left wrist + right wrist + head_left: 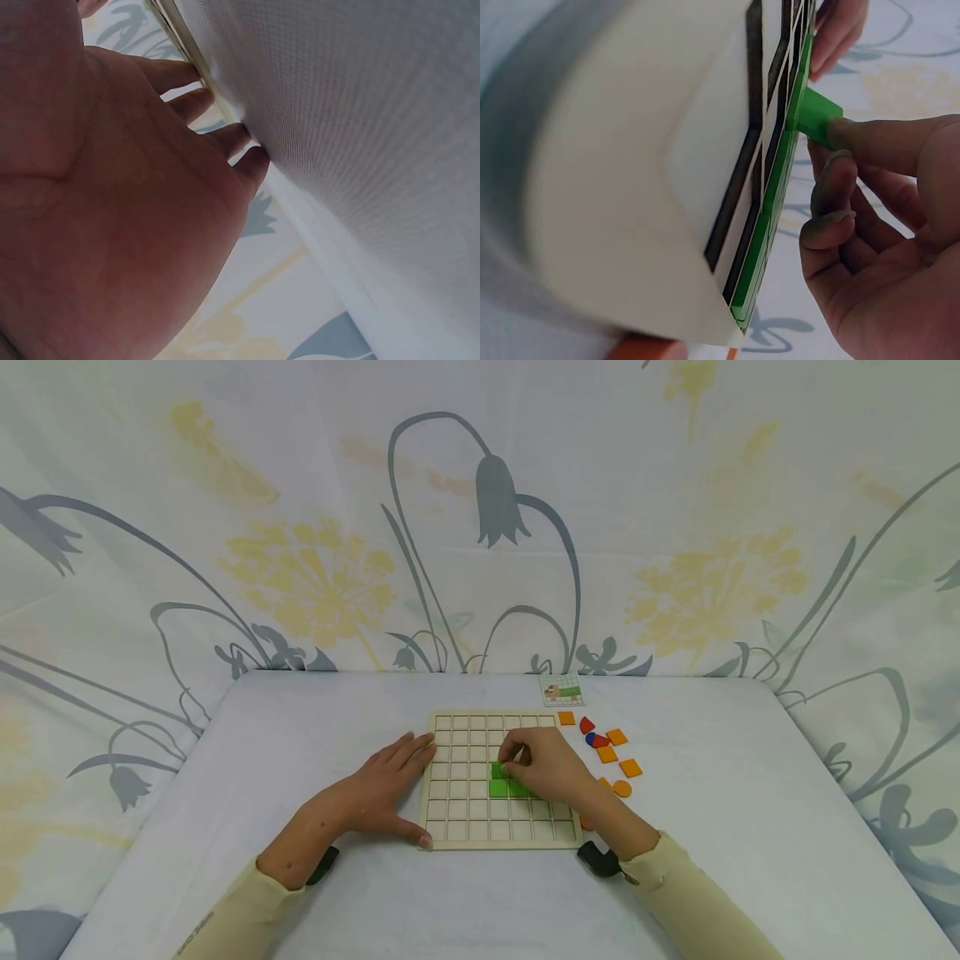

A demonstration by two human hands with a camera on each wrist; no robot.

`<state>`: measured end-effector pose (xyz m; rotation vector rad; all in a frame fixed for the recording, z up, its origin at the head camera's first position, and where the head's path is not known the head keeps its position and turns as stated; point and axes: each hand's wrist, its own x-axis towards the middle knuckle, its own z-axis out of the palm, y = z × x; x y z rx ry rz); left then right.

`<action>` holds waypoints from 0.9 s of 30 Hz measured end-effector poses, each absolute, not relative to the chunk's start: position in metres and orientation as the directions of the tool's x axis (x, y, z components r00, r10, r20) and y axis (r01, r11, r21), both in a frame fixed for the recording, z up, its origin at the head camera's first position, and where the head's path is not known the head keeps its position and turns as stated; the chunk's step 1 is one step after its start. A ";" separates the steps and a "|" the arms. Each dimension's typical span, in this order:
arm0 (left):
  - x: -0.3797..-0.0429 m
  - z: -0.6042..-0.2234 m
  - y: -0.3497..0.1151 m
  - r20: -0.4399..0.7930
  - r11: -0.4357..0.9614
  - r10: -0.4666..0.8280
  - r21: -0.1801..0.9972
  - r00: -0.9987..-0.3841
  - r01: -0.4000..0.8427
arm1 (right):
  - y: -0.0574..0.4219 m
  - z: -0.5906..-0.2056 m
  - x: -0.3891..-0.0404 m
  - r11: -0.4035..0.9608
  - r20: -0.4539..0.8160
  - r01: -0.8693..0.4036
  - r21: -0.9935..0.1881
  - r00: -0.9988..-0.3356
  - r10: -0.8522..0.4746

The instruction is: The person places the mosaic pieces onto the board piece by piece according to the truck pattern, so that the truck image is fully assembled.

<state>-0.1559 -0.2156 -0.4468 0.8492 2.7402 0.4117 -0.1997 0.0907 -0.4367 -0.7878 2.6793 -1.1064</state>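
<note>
A pale wooden grid board lies on the white-covered table. Several green square tiles fill cells right of its middle. Over them, my right hand pinches another green tile between thumb and fingertips. In the right wrist view that tile stands tilted, with its lower edge at the board's surface. My left hand lies spread along the board's left side, its fingertips and thumb touching the edge. The left wrist view shows those fingers extended. The right hand hides part of the grid.
Behind the board lies a pattern card. To the right are scattered orange squares, red wedge pieces, a blue piece and an orange circle. A patterned cloth hangs behind the table.
</note>
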 end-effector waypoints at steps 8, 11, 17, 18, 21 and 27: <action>-0.156 -0.447 -0.215 -0.148 0.793 0.578 0.336 -0.803 0.509 | 0.090 -0.441 -0.201 0.607 0.078 -0.430 -0.668 -0.852 -0.518; -0.155 -0.446 -0.215 -0.148 0.792 0.579 0.334 -0.802 0.510 | 0.089 -0.441 -0.201 0.608 0.081 -0.431 -0.666 -0.853 -0.516; -0.155 -0.444 -0.215 -0.141 0.785 0.588 0.336 -0.796 0.521 | 0.085 -0.439 -0.200 0.621 0.077 -0.416 -0.664 -0.864 -0.497; -0.155 -0.444 -0.215 -0.140 0.784 0.590 0.335 -0.795 0.522 | 0.085 -0.439 -0.200 0.624 0.075 -0.413 -0.663 -0.866 -0.494; -0.155 -0.443 -0.215 -0.136 0.783 0.591 0.332 -0.795 0.526 | 0.084 -0.439 -0.200 0.625 0.076 -0.411 -0.664 -0.868 -0.490; -0.155 -0.444 -0.215 -0.146 0.785 0.588 0.341 -0.796 0.518 | 0.085 -0.442 -0.199 0.623 0.090 -0.425 -0.657 -0.864 -0.495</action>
